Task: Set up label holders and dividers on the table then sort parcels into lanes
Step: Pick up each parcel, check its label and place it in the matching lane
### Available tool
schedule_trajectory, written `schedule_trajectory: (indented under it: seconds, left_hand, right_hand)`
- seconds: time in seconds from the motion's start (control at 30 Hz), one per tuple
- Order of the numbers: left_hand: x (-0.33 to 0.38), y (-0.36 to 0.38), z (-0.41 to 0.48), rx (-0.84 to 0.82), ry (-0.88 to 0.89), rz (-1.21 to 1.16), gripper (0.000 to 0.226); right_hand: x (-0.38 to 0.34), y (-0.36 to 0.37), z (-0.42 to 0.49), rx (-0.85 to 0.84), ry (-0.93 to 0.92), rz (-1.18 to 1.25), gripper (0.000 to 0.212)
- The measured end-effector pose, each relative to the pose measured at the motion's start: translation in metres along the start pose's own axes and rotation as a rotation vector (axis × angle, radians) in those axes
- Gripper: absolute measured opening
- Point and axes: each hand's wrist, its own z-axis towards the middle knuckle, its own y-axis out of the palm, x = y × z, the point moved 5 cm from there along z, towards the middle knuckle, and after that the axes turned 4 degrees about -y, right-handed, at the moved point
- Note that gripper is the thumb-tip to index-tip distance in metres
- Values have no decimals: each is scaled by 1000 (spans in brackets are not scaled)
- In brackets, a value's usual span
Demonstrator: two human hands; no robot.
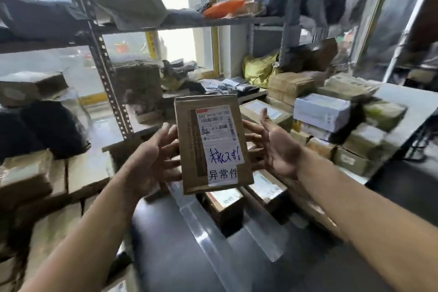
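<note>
I see the flat brown parcel (213,147) upright, long axis vertical, midway between left hand (154,159) and right hand (276,147), both spread-fingered, seemingly just touching its side edges.

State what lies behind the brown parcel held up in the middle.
Fingers of the left hand and right hand pass behind the parcel, their tips covered. Below it, labelled boxes show partly; what sits straight behind is hidden.

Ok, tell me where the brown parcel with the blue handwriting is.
Head view, centre: the brown parcel is upright in the air between the left hand and the right hand, above the labelled boxes.
</note>
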Motion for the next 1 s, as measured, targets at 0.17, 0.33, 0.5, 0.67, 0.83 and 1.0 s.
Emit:
schedule_trajectory:
  seconds: [0.17,0.33,0.5,0.67,0.83,1.0]
  left_hand:
    - [-21,135,47,-71,-64,1,45]
    - [-51,231,82,-184,-167,-38,40]
    - [-76,278,109,-208,-258,-33,44]
    - [-78,299,140,-217,-333,-85,39]
    - [-81,316,166,-193,-377,-103,40]
    - [-90,326,192,-103,-385,-106,43]
  right_hand:
    - [-2,-137,-41,140,-4,23,69]
    - [4,-229,-64,225,40,-6,69]
    - [28,-279,-63,302,114,-30,62]
    - [30,-304,-43,362,165,-115,62]
    - [35,-331,-11,361,229,-186,61]
    - [41,-354,36,281,261,-269,68]
